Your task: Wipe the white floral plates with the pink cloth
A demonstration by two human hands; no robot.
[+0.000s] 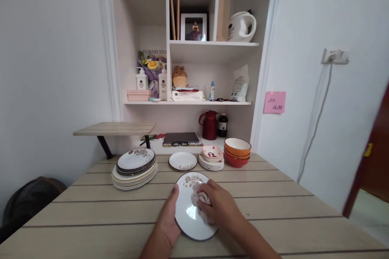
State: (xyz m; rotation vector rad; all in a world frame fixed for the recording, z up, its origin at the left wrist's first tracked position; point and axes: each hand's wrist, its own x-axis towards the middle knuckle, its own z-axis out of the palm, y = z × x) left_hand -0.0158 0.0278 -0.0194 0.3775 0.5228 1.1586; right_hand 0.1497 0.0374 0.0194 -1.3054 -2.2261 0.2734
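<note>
A white plate with brown flowers and a dark rim (186,198) is tilted up toward me above the table's near part. My left hand (170,214) grips its left edge, thumb on the rim and the other fingers hidden underneath. Over the right half of the plate, my right hand (219,204) is closed on a crumpled whitish cloth or tissue (201,198), pressed against the plate's face. Behind it, a similar flowered plate (182,161) lies flat on the table.
On the slatted table (100,210), a stack of plates (135,170) stands at left. Small plates (212,164) with a patterned bowl (212,152) on top sit beside stacked orange and red bowls (237,151). A raised wooden shelf (115,128) overhangs the back left. A red jug (209,125) stands behind.
</note>
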